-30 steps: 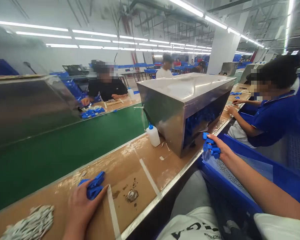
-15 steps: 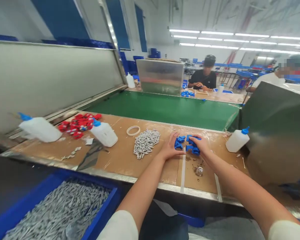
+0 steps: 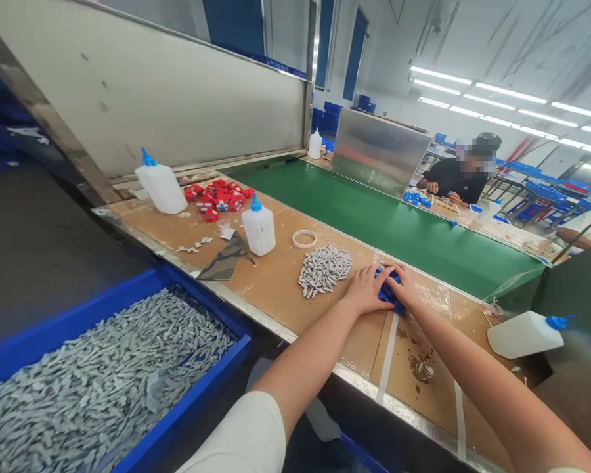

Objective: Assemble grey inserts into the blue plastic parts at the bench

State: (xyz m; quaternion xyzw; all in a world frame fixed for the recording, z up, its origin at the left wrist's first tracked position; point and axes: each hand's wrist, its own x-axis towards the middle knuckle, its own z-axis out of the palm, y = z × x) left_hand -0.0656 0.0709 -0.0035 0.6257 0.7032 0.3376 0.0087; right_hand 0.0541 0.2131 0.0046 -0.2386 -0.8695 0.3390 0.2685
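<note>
My left hand [image 3: 368, 290] and my right hand [image 3: 404, 285] have come together around a small heap of blue plastic pieces [image 3: 388, 293] on the cardboard-covered bench. The fingers of both curve round the heap from either side and partly hide it, so single pieces are hard to make out. Just left of my left hand lies a pile of small grey pieces [image 3: 324, 270]. A white tape roll [image 3: 304, 239] rests beyond that pile. Nearer to me, below my right hand, a small clear-and-metal object [image 3: 423, 371] sits among brown spots.
White squeeze bottles [image 3: 259, 230] with blue caps stand about the bench. Red pieces [image 3: 217, 198] are heaped at the left. A blue crate [image 3: 177, 394] of grey pieces stands below the edge. Beyond runs a green belt [image 3: 325, 200], with a co-worker [image 3: 465, 174] across it.
My hands have closed in from both sides, and the blue pieces, spread between them before, are now bunched together. The whole view has tilted and shifted left.
</note>
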